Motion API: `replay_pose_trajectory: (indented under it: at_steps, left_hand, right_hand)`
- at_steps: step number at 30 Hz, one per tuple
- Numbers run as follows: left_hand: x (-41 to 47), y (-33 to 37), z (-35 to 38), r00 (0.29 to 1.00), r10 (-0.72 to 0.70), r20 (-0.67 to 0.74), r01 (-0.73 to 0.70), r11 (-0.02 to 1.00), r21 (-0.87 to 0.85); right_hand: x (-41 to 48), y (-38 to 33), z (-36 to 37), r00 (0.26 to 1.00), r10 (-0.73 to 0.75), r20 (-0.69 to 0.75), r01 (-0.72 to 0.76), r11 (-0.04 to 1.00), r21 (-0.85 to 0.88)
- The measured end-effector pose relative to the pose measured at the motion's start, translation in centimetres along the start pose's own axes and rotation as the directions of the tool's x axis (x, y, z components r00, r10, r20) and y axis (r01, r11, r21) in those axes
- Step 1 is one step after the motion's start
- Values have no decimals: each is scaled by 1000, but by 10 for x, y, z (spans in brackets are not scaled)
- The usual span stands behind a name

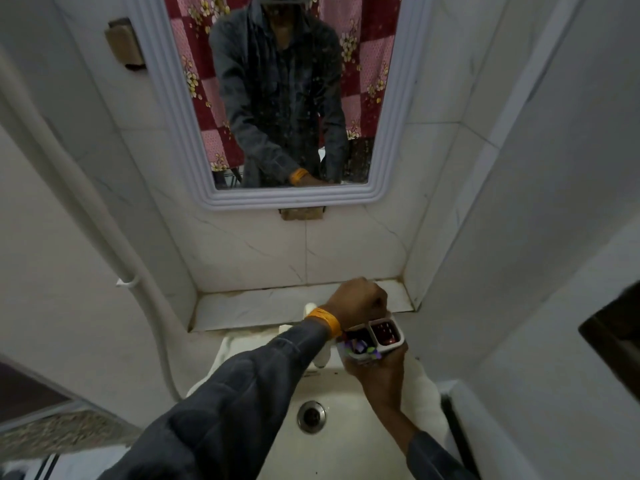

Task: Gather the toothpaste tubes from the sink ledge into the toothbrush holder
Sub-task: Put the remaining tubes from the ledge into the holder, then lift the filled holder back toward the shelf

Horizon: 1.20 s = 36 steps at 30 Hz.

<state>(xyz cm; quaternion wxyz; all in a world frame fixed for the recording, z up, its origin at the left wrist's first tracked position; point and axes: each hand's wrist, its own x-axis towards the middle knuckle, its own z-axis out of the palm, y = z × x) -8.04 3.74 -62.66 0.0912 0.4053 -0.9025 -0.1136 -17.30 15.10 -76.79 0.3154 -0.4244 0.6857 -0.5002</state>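
Dark grey sleeve [221, 403] nearest, orange wristband [327, 322], then left hand [356, 301] curled above white two-compartment plastic toothbrush holder [398, 336] (pinched item not discernible); right hand [379, 372] gripping holder from below, over white ceramic sink [346, 445], near marble ledge [256, 306].

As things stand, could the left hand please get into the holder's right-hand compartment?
Probably yes: the left hand is directly above the toothbrush holder, which the right hand holds up, and that compartment's opening is uncovered.

- No text, brand, number or sign is legible anywhere.
- The contents of the toothbrush holder [388, 336] are too blurred to read any print.
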Motion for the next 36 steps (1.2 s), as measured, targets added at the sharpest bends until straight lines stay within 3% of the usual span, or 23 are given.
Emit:
replay_pose_trajectory:
  at_steps: [4,7,14,24,28,32,36]
  left_hand:
    - [-4,-40,-26,959,-148,-240,149,989,-14]
    - [-9,-67,-30,924,-233,-303,248,969,12]
    - [-3,-86,-17,903,-305,-301,350,931,104]
    - [12,-90,6,944,-269,-190,296,946,133]
    - [14,-88,6,952,-267,-150,287,948,135]
    - [9,-85,-3,945,-294,-140,313,940,136]
    - [-3,-76,-25,930,-271,-247,312,939,145]
  right_hand:
    - [2,-28,-5,997,71,-40,-72,997,-22]
    - [20,-44,-12,989,93,-112,-101,993,-68]
    - [94,-71,-24,981,74,-178,-92,991,-100]
    - [129,-39,3,971,88,-223,-93,996,-9]
    - [121,-56,-1,976,146,-160,-142,989,40]
    - [117,-52,-11,988,73,-133,-74,997,0]
    - [101,-63,-25,987,-85,-134,66,988,-142]
